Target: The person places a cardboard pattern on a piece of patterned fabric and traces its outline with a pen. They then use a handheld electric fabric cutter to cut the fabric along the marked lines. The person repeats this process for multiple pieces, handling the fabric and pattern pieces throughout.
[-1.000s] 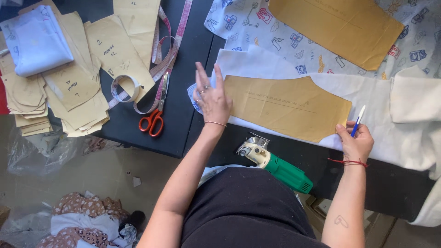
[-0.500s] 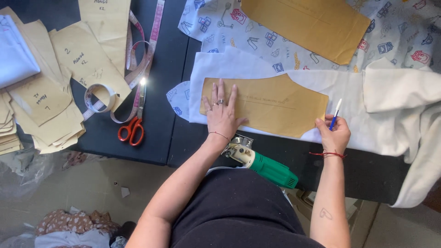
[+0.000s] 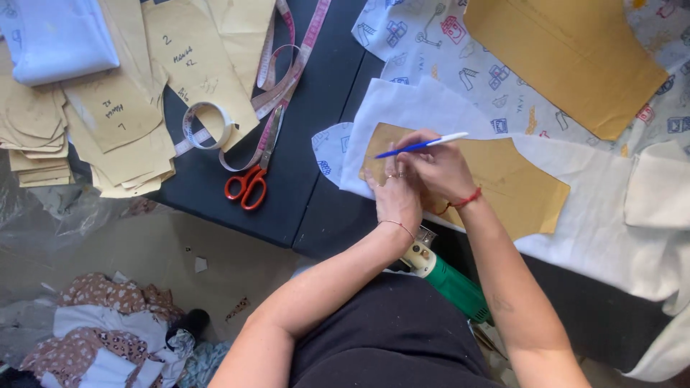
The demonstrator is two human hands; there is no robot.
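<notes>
Head view, from the left: tan paper pattern pieces (image 3: 108,115) with handwritten labels lie stacked on the dark worktop (image 3: 316,144), beside orange-handled scissors (image 3: 246,185). Left hand (image 3: 397,192) presses flat, fingers together, on the brown paper pattern (image 3: 503,179) over white fabric (image 3: 424,108). Right hand (image 3: 440,169), wrist bent, is pinched around a blue-and-white pen (image 3: 420,145), whose long axis runs left-right, blue end pointing left

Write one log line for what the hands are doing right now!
left hand: flat on brown paper pattern | right hand: holds blue pen | pattern on white fabric | scissors: aside
</notes>
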